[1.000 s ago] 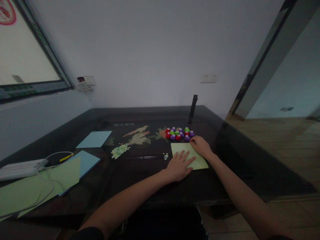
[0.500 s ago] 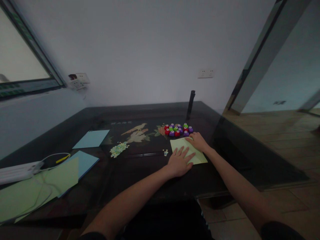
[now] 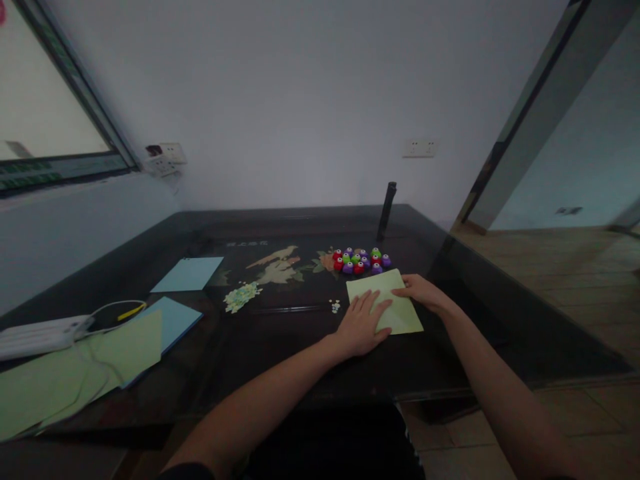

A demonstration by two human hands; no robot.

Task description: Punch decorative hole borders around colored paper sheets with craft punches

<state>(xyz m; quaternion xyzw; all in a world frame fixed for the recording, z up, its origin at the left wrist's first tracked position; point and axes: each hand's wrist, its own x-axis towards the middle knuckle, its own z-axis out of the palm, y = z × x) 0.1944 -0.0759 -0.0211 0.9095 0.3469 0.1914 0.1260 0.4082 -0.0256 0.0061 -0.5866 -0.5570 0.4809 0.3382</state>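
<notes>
A pale yellow-green sheet of paper lies on the dark table in front of me. My left hand rests flat on its left part, fingers stretched out. At the right edge, my right hand pinches the sheet, thumb on top and the other fingers partly hidden. Just beyond the paper's far edge stands a cluster of small red, green and purple pieces, each with a white round spot. A few tiny paper bits lie left of the sheet.
A heap of pale paper bits lies farther left. Beyond it are a light blue sheet, green sheets over blue ones, and a white power strip with a cable. A black upright cylinder stands near the wall.
My right hand has moved from the paper's far edge to its right edge and now pinches it. My left hand stays flat on the sheet, its fingers closer together. The view has shifted slightly.
</notes>
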